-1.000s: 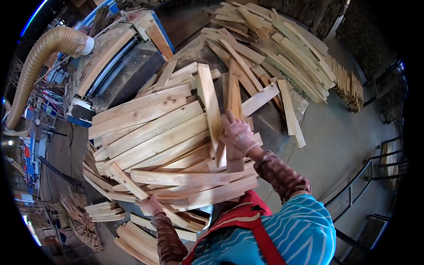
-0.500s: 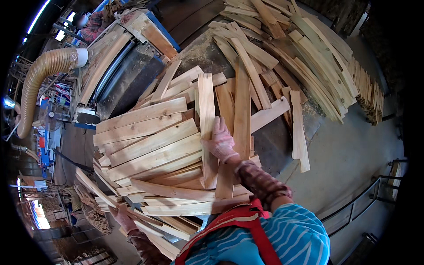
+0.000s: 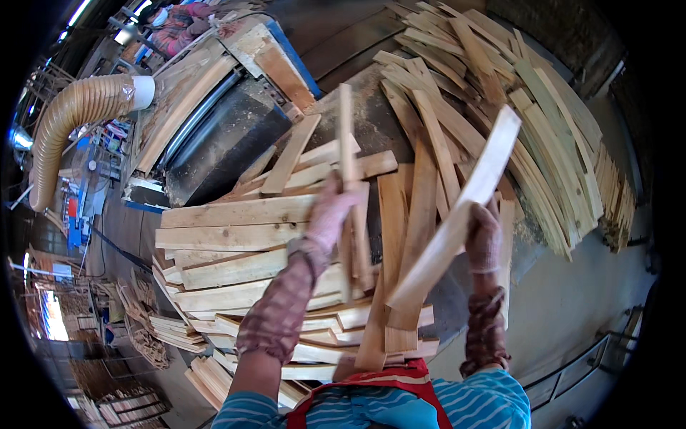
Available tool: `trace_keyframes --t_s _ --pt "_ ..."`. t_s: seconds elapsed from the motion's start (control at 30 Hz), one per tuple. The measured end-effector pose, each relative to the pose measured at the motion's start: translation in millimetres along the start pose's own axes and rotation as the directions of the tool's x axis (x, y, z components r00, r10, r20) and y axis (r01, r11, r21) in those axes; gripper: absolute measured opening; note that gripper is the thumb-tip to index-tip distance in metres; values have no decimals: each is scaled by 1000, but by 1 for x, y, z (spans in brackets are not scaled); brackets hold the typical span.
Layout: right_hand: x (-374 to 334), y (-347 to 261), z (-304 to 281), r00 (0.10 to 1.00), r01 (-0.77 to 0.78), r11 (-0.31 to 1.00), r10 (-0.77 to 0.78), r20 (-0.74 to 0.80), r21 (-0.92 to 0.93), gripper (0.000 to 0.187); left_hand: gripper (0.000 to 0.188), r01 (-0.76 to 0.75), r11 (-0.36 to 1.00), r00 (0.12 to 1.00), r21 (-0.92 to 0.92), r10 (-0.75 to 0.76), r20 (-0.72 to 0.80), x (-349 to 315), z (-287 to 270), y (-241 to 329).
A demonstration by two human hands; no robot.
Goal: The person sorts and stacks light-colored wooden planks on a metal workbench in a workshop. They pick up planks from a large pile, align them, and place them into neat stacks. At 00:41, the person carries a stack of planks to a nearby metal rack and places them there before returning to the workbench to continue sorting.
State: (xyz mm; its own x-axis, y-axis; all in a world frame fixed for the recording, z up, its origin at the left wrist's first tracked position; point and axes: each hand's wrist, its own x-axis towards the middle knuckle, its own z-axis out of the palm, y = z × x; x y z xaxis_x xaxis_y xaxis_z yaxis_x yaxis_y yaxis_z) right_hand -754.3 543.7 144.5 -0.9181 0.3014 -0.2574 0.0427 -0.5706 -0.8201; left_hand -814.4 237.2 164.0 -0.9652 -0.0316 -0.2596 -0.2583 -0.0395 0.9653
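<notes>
My left hand (image 3: pixel 333 214), in a pale glove, grips an upright wooden slat (image 3: pixel 346 121) above the middle of the pile; motion blurs it slightly. To the right, my gloved right hand (image 3: pixel 484 239) is closed on a pale wooden board (image 3: pixel 457 214), which slants from upper right to lower left. Beneath it lie darker, lengthwise planks (image 3: pixel 391 222). Left of these, several light boards (image 3: pixel 229 237) lie crosswise in a loose stack, partly hidden by my left forearm.
A machine with a dark roller bed (image 3: pixel 221 143) stands at the far left, near a ribbed hose (image 3: pixel 78 107). Another person (image 3: pixel 175 28) is behind it. Long boards (image 3: pixel 550 136) are heaped at the far right. A metal rail (image 3: pixel 572 365) runs along the right.
My left hand has come up from the lower-left boards to the middle and now holds a slat. My right hand has moved right, with a board lifted and tilted. The view has shifted slightly.
</notes>
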Motion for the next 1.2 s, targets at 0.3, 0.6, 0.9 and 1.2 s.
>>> trace_keyframes --t_s 0.3,0.6,0.9,1.2 --pt "-49 24 26 900 -431 897 434 20 -98 48 77 238 26 971 971 -33 -237 120 -133 1" --pt "-42 65 112 836 -419 897 441 326 -138 54 74 68 304 982 950 148 -117 -12 -146 58" --pt "-141 155 136 584 -702 705 648 489 -96 30 44 -29 962 738 271 203 -644 -243 -72 -92" --pt "-270 129 141 537 -334 844 537 651 -420 41 56 -95 618 965 -781 -136 -225 -389 -93 -81"
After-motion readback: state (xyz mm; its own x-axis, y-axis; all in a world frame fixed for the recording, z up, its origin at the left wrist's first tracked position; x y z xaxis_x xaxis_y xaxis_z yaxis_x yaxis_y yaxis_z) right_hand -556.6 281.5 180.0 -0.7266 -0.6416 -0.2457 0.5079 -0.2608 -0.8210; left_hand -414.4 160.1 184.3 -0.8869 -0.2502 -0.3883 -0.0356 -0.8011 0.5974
